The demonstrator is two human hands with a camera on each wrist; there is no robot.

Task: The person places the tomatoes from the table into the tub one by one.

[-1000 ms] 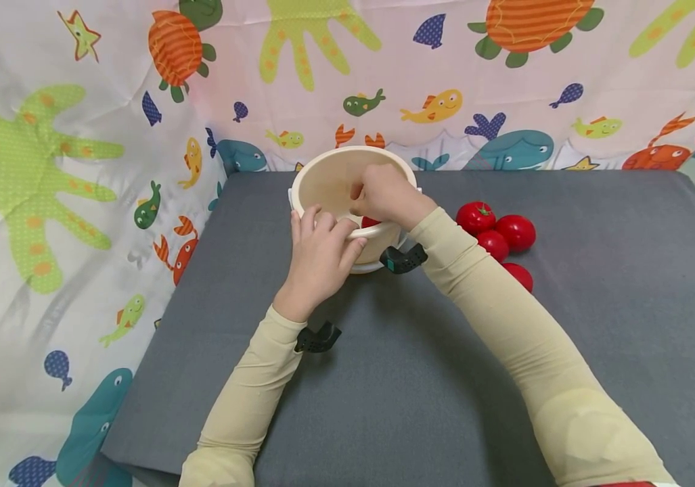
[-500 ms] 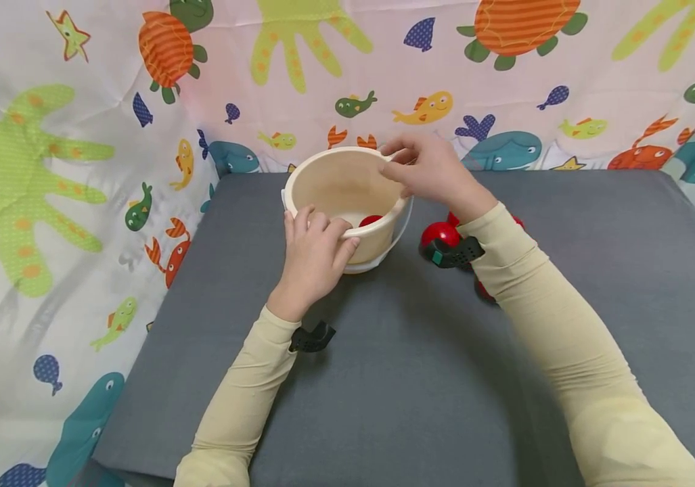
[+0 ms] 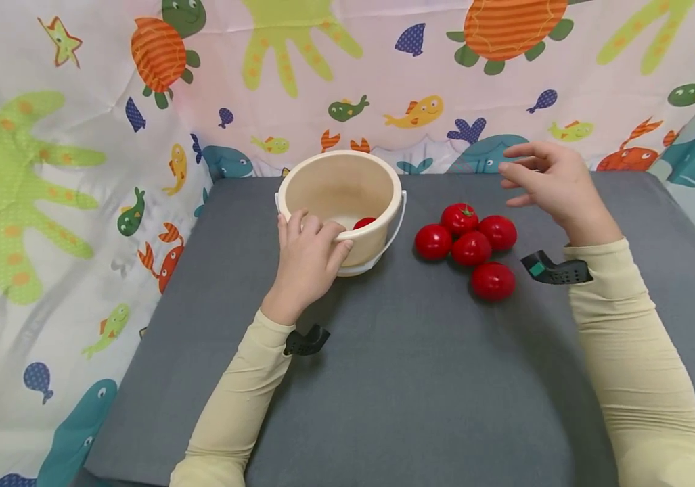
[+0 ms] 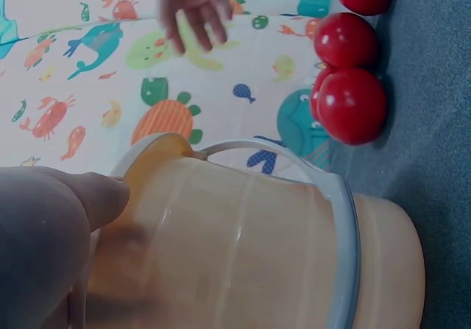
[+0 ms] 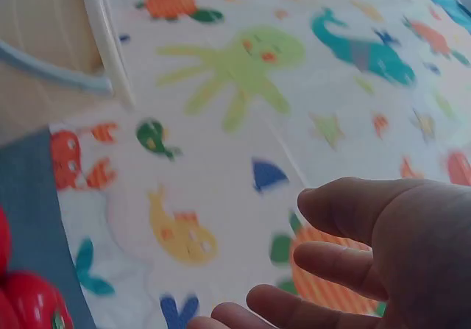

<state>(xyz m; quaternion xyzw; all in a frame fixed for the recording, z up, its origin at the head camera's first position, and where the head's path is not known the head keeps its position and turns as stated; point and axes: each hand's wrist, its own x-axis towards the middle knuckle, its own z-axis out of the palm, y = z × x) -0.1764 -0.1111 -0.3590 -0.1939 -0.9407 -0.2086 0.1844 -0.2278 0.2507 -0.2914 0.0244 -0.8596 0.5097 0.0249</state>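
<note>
**Bucket rim gripped by the left hand, red tomatoes lying beside it**

A cream bucket (image 3: 371, 249) is stood upright on the grey table (image 3: 420, 379), a little above the centre of the head frame. Its rim is clasped at the near left side by the left hand (image 3: 303, 264), with the fingers hooked over the edge and the thumb laid against the outer wall. A white handle (image 3: 398, 230) is hung down along the bucket's right side. Inside, a red rounded thing (image 3: 363, 222) is partly hidden by the near rim.

Five tomatoes (image 3: 472, 249) are seen on the table right of the bucket: four are bunched close together, and one is placed just below them in the frame. A green stem top is shown on the uppermost.

The right hand (image 3: 551, 184) is raised at the upper right, above and to the right of the tomatoes, well apart from the bucket. Its fingers are loosely spread and nothing is held by it.

Pale yellow sleeves (image 3: 636, 352) are worn on both arms, with a black band (image 3: 307, 340) at each wrist. Behind the table, a white cloth (image 3: 304, 122) is printed with sea animals.
</note>
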